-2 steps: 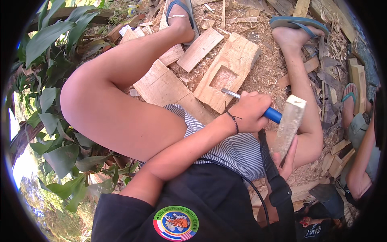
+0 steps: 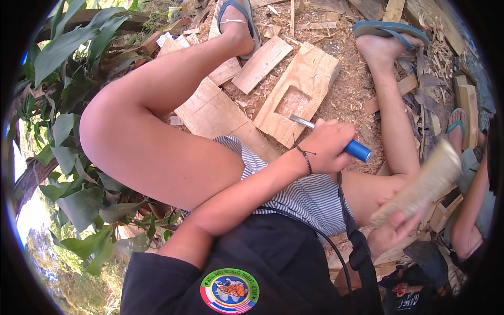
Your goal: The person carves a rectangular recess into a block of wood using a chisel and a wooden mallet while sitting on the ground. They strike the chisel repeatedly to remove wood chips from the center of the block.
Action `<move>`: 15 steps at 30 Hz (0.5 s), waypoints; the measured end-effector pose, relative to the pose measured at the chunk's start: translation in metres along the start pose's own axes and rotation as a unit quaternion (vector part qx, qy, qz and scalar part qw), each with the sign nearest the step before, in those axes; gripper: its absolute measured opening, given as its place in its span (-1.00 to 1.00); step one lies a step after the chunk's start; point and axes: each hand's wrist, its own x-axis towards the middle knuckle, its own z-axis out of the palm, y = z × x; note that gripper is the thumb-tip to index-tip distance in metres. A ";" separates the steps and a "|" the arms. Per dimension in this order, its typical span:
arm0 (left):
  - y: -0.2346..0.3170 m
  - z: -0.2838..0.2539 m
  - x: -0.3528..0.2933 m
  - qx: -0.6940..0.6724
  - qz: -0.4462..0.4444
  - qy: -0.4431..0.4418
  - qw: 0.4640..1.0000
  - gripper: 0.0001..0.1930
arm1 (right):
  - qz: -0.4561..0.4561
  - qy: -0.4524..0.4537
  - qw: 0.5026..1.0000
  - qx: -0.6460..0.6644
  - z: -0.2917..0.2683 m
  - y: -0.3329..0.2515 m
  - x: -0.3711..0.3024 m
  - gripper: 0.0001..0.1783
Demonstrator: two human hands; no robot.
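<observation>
Chisel (image 2: 358, 150) sits tight in the curled left hand (image 2: 331, 143), its tip near the hole (image 2: 293, 102) in the wood block (image 2: 308, 76). Right of the block, the right hand (image 2: 389, 239) curls partly round a thick stick (image 2: 422, 181).

A head-worn fisheye looks down, from nearby, at both hands (image 2: 329, 146).

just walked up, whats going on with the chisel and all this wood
A seated person's left hand grips a blue-handled chisel, its tip by the near edge of a rectangular recess in a wooden block. The right hand holds a wooden baton, blurred and apart from the chisel's handle. Wood shavings cover the ground around the block.
</observation>
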 end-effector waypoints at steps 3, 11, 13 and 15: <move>0.004 0.001 -0.001 0.019 -0.012 -0.015 1.000 -0.76 | -0.130 -0.095 0.961 -0.224 0.023 0.018 -0.019 -0.17; 0.000 -0.003 -0.003 0.002 -0.016 -0.013 1.000 -0.78 | -0.027 -0.078 0.991 -0.101 0.034 0.042 -0.033 -0.14; 0.001 -0.008 -0.004 0.011 -0.045 -0.034 0.998 -0.79 | 0.015 -0.158 0.987 -0.042 0.035 0.058 -0.020 -0.17; 0.000 0.001 -0.001 0.036 0.001 0.002 0.999 -0.78 | 0.251 -0.096 0.933 0.238 0.041 0.025 0.023 -0.21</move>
